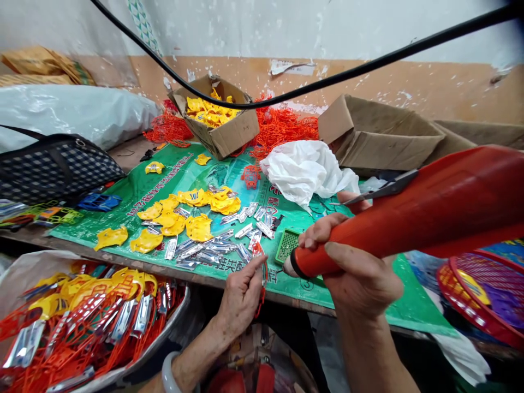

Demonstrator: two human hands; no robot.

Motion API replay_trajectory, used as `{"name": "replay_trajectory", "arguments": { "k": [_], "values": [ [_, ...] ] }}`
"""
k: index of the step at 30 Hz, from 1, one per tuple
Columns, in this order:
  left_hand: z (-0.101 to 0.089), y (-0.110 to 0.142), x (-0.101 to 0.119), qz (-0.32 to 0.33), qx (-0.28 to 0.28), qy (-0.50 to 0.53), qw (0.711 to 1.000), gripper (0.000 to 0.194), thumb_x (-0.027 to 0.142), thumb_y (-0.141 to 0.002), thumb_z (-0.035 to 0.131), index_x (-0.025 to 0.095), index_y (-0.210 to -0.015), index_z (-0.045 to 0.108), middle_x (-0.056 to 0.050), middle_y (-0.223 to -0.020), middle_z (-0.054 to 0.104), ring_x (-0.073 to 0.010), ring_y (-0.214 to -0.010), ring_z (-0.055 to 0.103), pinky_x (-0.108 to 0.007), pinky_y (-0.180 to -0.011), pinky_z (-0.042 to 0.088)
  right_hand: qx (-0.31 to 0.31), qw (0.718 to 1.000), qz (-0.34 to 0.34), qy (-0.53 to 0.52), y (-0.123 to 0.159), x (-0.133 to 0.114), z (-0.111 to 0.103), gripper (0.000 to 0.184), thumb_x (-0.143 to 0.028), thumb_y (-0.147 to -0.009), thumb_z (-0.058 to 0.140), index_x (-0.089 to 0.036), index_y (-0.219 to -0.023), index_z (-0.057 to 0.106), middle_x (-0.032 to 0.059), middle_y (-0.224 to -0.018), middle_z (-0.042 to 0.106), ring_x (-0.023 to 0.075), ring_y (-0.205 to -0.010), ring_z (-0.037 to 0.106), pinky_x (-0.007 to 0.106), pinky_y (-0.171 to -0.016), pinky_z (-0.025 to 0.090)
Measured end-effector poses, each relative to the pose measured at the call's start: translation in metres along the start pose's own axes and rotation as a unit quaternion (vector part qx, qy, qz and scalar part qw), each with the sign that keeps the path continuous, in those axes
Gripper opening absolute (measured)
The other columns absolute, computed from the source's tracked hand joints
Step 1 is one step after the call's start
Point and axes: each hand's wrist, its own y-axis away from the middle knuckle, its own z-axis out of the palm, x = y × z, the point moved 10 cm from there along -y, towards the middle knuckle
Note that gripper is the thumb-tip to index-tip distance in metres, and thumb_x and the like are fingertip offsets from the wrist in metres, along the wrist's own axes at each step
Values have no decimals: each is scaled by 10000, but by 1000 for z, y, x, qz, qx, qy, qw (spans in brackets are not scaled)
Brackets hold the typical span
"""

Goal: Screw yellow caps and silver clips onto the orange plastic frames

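My right hand is wrapped round a red electric screwdriver, its dark-ringed tip pointing down and left over a small green basket. My left hand pinches a red plastic part at the table's front edge; most of that part is seen edge-on or hidden by my fingers. The screwdriver's tip is apart from the part. Just beyond my left hand lie silver chrome-like pieces in a loose pile. Several yellow plastic pieces are spread behind and left of them.
A cardboard box of yellow pieces stands at the back, among red plastic frames. A white plastic bag lies mid-table. Lower left is a sack full of assembled parts. A black cable crosses above; a red basket sits right.
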Motion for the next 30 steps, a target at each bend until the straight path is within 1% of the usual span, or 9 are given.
{"name": "replay_trajectory", "arguments": {
  "k": [2,5,7,10,12,15,19,22,30],
  "values": [
    [-5,0,-6,-16,6,23,1000,488,342,-886,484,148,-1322,581,-30,-762,670,-194,-729,599,-275,-692,467,-1,1000,5,-2,2,2,4,374,-120,-639,684,-259,-980,620,-41,-678,620,152,-594,576,344,-613,488],
    [-7,-1,-17,-76,-10,73,994,604,354,-886,479,137,-1443,391,27,-644,588,-155,-565,523,-253,-556,432,3,1000,21,4,4,8,8,313,-143,-624,710,-248,-908,629,-35,-684,620,159,-612,569,356,-626,480],
    [-3,-1,-21,-118,-43,107,986,549,356,-879,482,132,-1378,429,69,-564,507,-126,-476,450,-224,-462,366,-3,999,31,12,5,12,12,276,-164,-617,733,-246,-862,638,-33,-686,622,163,-619,563,365,-638,472],
    [5,-3,-17,-135,-98,130,977,334,394,-880,489,156,-1101,567,68,-563,509,-103,-448,440,-196,-418,344,-19,999,42,20,6,16,19,182,-194,-615,756,-233,-755,647,-28,-677,621,166,-617,558,373,-645,460],
    [8,-4,-15,-132,-116,128,976,288,436,-893,470,176,-966,570,62,-566,528,-96,-435,453,-186,-409,359,-23,998,46,25,6,17,22,147,-212,-612,764,-224,-704,650,-22,-679,620,166,-610,553,371,-634,453],
    [10,-5,-15,-133,-121,125,976,278,452,-898,444,194,-872,544,56,-555,549,-99,-419,479,-184,-398,377,-20,998,51,36,7,16,23,135,-218,-603,769,-217,-687,663,-18,-682,618,166,-604,548,372,-627,452],
    [14,-5,-17,-146,-132,111,974,251,438,-884,447,205,-830,523,52,-544,561,-113,-413,498,-197,-395,385,-14,998,56,38,6,15,25,158,-193,-579,761,-219,-698,661,-22,-669,622,168,-597,552,374,-626,458],
    [14,-5,-11,-135,-136,86,978,259,448,-888,446,206,-847,529,53,-540,548,-125,-433,500,-209,-411,373,-15,997,64,39,7,17,27,169,-166,-574,732,-220,-714,654,-26,-663,624,160,-574,549,368,-614,460],
    [12,-6,13,-53,-139,39,988,232,393,-885,437,195,-823,542,52,-558,482,-130,-506,457,-228,-485,346,-8,995,73,66,8,16,26,125,-167,-546,700,-198,-654,646,-18,-641,613,162,-561,554,370,-598,471]
  ]
}}
